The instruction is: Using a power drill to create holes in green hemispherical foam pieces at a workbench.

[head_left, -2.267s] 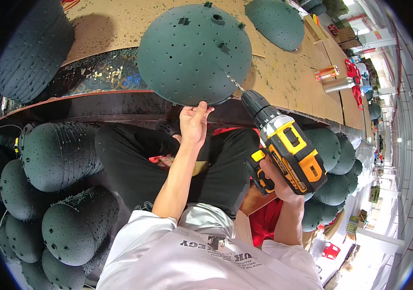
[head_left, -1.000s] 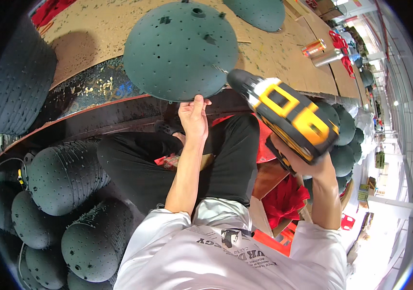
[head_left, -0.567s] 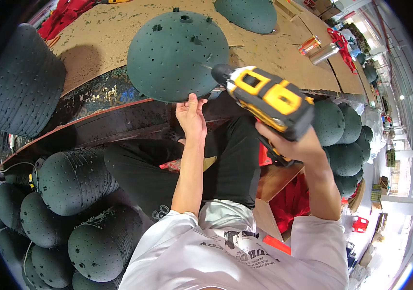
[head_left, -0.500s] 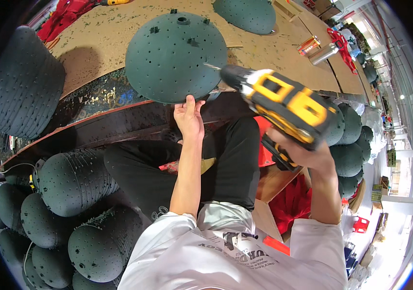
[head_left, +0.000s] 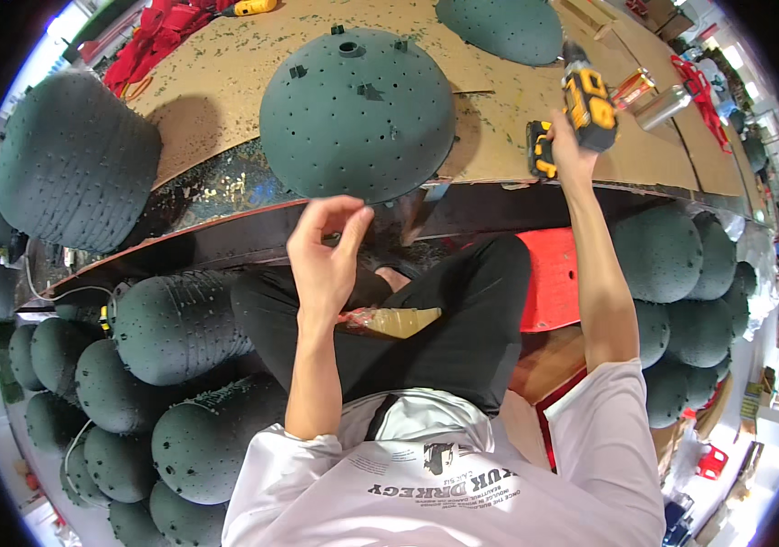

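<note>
A dark green dome [head_left: 358, 123] with many small holes, a ring hole on top and several black tabs sits at the table's front edge. Just below its near rim is my left hand [head_left: 324, 260], thumb and forefinger curled together at the tips. Whether something small sits between those tips I cannot make out. My right hand [head_left: 572, 150] is wrapped round the grip of a yellow and black cordless drill [head_left: 590, 109] over the right part of the table. The drill's nose points away from me, beside another green dome [head_left: 503, 32] at the back.
A tall stack of nested domes [head_left: 75, 164] stands at the table's left. More domes [head_left: 212, 451] are piled on the floor to my left, others [head_left: 658, 255] to my right. A metal bottle [head_left: 663, 108] and red straps [head_left: 704, 100] lie on the cardboard-covered table [head_left: 535, 100].
The drill in my right hand has moved from beside the near dome away to the far right. My left hand has come off the dome's rim and curled its fingers.
</note>
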### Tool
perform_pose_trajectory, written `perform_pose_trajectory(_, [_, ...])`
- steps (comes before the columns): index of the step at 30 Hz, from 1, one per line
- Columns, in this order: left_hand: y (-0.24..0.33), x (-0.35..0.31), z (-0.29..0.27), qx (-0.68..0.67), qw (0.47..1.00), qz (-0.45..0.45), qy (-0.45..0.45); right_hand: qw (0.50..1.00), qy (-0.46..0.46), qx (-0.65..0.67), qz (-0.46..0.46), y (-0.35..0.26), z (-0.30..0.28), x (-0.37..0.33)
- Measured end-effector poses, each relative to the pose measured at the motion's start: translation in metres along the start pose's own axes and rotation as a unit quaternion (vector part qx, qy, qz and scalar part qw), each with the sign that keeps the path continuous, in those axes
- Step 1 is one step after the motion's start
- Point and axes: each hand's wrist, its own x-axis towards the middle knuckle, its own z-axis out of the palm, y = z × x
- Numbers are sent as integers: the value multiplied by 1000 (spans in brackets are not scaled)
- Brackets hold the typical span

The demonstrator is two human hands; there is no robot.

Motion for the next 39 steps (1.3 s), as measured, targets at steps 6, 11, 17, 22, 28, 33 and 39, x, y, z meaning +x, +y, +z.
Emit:
perform_pose_trajectory(6, [38, 75, 32, 334, 884, 323, 58, 999, 0, 38, -8, 25, -5, 12])
perform_pose_trajectory(11, [25, 90, 49, 351, 845, 397, 78, 998, 37, 10, -40, 38, -6, 14])
perform_pose_trajectory(17, [0, 82, 28, 357, 851, 365, 120, 997, 42, 9, -58, 45, -7, 14])
perform_pose_trajectory(22, [-31, 50, -50, 279, 908, 138, 278, 997, 37, 23, -61, 43, -6, 12])
perform_pose_trajectory(28, [-65, -24, -42, 153, 968, -197, 19, 997, 40, -12, -61, 41, -6, 12])
perform_pose_trajectory(33, [-79, -8, 33, -374, 913, -159, -43, 995, 24, -12, -91, 32, -6, 10])
perform_pose_trajectory(39, [-54, 31, 59, -470, 878, -67, 50, 995, 39, -16, -93, 33, -4, 10])
